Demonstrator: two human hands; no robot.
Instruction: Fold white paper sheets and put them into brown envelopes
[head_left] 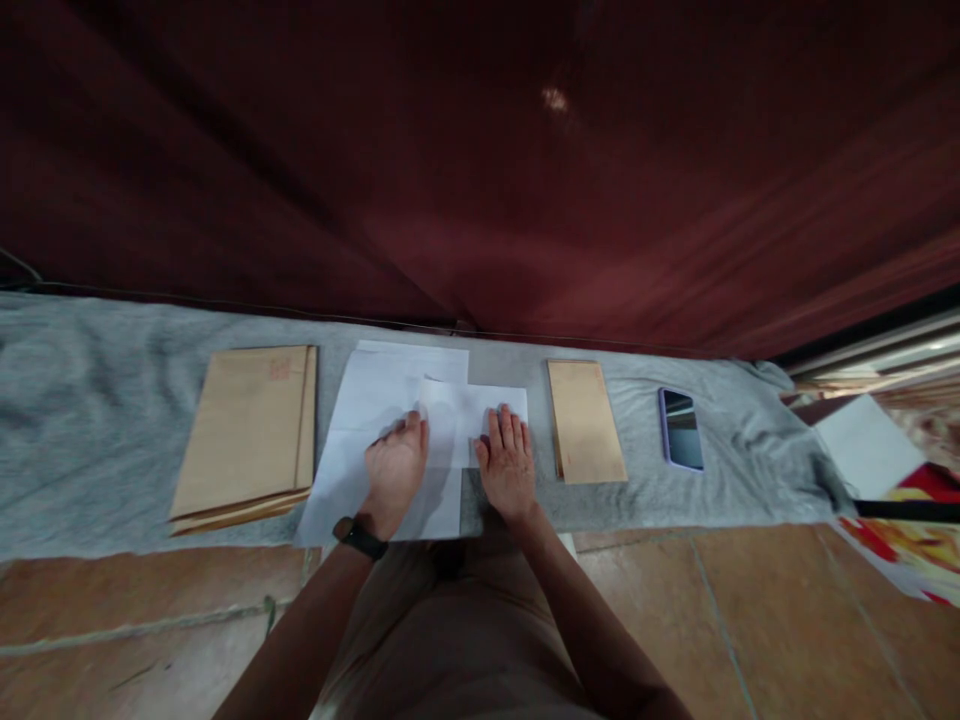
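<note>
A folded white sheet of paper (472, 400) lies partly over larger white sheets (352, 450) on a grey cloth. My left hand (396, 465), a dark watch at its wrist, is closed with curled fingers at the folded sheet's left end. The fingertips are mostly hidden, but they seem to grip its edge, where a corner lifts slightly. On the right part of that sheet, my right hand (508, 465) lies flat, fingers stretched out and pressing on the paper.
Left of the papers lies a stack of large brown envelopes (244, 420). Smaller brown envelopes (589, 420) and a phone (682, 430) are to the right. The grey cloth (90, 420) covers a narrow surface against a dark red panel (450, 180).
</note>
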